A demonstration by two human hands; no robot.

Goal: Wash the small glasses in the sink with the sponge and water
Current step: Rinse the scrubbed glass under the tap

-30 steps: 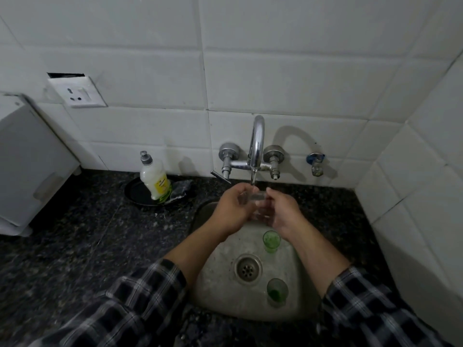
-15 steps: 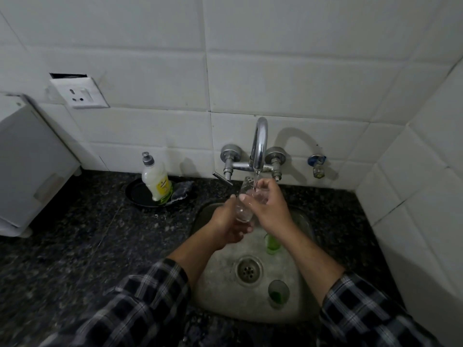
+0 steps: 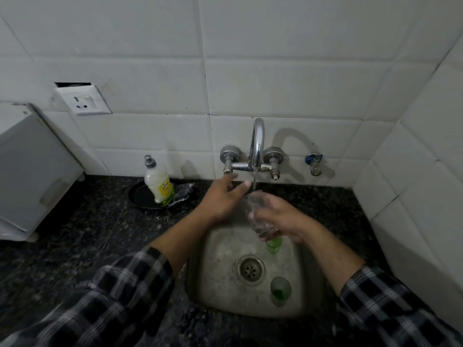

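Left hand [image 3: 220,196] off glass [image 3: 253,209], toward tap [image 3: 257,144].

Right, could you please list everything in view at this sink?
clear glass: one, transparent, below the spout
far green glass: one, green, sink, beyond drain
near green glass: one, green, sink, right of drain
sink: one, steel, set in counter
mixer tap: one, chrome, wall, running
soap bottle: one, pale yellow, on dish
dish: one, black, counter left of sink
sponge: one, dark, on dish
socket: one, white, wall left
valve: one, blue-handled, wall right of tap
appliance: one, white, far left
counter: one, black speckled
left hand: one, fingers straight, beside tap handle
right hand: one, grip round clear glass
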